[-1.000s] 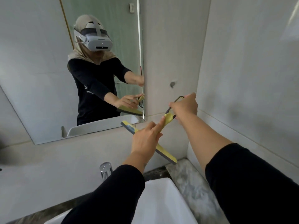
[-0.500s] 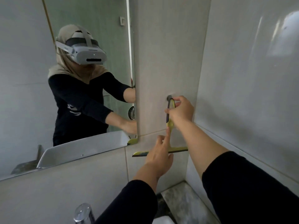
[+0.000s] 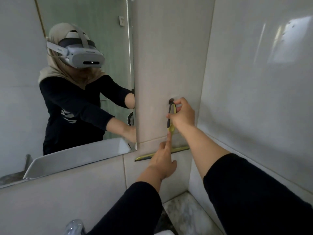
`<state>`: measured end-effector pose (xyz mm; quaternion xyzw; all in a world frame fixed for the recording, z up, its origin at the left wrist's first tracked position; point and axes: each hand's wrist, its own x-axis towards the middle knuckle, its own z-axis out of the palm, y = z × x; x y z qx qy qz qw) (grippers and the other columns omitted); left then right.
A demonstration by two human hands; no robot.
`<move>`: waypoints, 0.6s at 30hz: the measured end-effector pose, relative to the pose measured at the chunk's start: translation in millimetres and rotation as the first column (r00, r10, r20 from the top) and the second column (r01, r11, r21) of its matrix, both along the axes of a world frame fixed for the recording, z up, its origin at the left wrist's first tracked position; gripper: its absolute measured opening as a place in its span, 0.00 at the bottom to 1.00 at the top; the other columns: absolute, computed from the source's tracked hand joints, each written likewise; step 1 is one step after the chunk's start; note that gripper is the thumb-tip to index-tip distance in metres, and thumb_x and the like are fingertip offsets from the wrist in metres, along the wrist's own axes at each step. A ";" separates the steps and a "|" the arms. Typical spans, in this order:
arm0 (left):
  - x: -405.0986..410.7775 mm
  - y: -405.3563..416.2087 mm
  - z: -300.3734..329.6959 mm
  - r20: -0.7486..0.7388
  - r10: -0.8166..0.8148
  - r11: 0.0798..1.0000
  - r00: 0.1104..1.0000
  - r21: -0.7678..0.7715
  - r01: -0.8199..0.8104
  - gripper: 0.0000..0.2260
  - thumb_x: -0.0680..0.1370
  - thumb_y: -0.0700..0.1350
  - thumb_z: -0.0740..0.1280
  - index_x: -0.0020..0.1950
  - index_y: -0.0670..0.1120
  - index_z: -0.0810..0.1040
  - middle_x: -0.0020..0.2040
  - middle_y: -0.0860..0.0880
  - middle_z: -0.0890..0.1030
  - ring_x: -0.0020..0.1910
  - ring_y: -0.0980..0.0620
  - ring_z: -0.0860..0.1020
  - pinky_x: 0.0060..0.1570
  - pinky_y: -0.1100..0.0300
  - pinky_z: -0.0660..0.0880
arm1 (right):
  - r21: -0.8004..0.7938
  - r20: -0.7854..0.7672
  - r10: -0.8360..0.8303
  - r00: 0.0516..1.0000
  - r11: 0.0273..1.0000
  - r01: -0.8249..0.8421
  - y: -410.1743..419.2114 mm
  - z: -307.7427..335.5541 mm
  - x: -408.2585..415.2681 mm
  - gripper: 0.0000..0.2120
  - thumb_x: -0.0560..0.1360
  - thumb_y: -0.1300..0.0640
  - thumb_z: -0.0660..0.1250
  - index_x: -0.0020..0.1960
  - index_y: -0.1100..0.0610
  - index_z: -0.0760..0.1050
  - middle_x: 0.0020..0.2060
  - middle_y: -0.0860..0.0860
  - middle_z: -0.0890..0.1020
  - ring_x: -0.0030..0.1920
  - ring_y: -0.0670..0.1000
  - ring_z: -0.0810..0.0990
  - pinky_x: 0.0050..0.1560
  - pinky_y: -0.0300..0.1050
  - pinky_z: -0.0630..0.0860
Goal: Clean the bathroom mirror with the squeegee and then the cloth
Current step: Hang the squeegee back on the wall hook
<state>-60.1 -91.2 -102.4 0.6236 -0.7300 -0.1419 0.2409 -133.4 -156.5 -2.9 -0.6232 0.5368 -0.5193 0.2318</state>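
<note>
The yellow-green squeegee (image 3: pixel 179 149) hangs flat against the tiled wall just right of the mirror (image 3: pixel 20 99), blade level at the bottom. Its dark handle loop sits at a small round wall hook (image 3: pixel 171 100). My right hand (image 3: pixel 183 116) pinches the handle just below the hook. My left hand (image 3: pixel 162 161) is lower, its index finger stretched up along the squeegee's stem and the other fingers loosely curled, gripping nothing. The mirror shows a person with a headset and both arms reaching right. No cloth is in view.
A chrome faucet (image 3: pixel 74 226) shows at the bottom edge, with a marble counter corner (image 3: pixel 183 212) to its right. A glossy tiled side wall (image 3: pixel 254 99) closes in on the right. The white basin appears in the mirror's reflection.
The squeegee went from tilted in the air to upright against the wall, its loop brought up to the hook. Both hands rose with it, and my view shifted up and right.
</note>
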 end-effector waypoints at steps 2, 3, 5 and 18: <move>-1.1 0.1 6.1 -0.004 -0.004 0.999 1.000 0.044 0.004 0.43 0.78 0.44 0.63 0.75 0.52 0.30 0.75 0.44 0.58 0.67 0.41 0.69 0.63 0.50 0.69 | 0.001 0.016 0.001 1.000 1.000 -0.001 -0.7 0.7 1.5 0.18 0.67 0.64 0.76 0.53 0.55 0.74 0.44 0.49 0.76 0.43 0.51 0.75 0.41 0.39 0.67; -1.1 0.1 9.1 -0.007 -0.010 0.998 1.000 0.060 0.010 0.43 0.78 0.44 0.63 0.75 0.52 0.30 0.75 0.44 0.57 0.67 0.42 0.68 0.63 0.50 0.69 | 0.007 0.020 -0.002 1.000 1.000 0.002 -1.3 1.2 1.5 0.17 0.67 0.65 0.76 0.53 0.55 0.74 0.44 0.49 0.75 0.43 0.51 0.75 0.40 0.40 0.67; 0.8 -0.6 12.1 -0.020 -0.017 0.996 1.000 0.082 0.019 0.43 0.77 0.44 0.64 0.75 0.53 0.30 0.75 0.44 0.58 0.68 0.42 0.68 0.64 0.51 0.68 | 0.019 0.011 -0.012 1.000 1.000 0.011 -3.0 0.6 1.5 0.17 0.68 0.65 0.75 0.53 0.55 0.74 0.44 0.50 0.75 0.42 0.51 0.75 0.39 0.40 0.67; 37.1 38.0 39.4 0.009 0.090 0.988 0.996 0.129 -0.090 0.24 0.78 0.44 0.63 0.74 0.48 0.63 0.68 0.47 0.74 0.66 0.48 0.73 0.62 0.61 0.67 | 0.297 -0.447 0.201 0.872 0.953 -0.067 46.7 -0.1 -20.2 0.27 0.73 0.55 0.72 0.69 0.55 0.68 0.65 0.55 0.74 0.64 0.56 0.73 0.56 0.41 0.69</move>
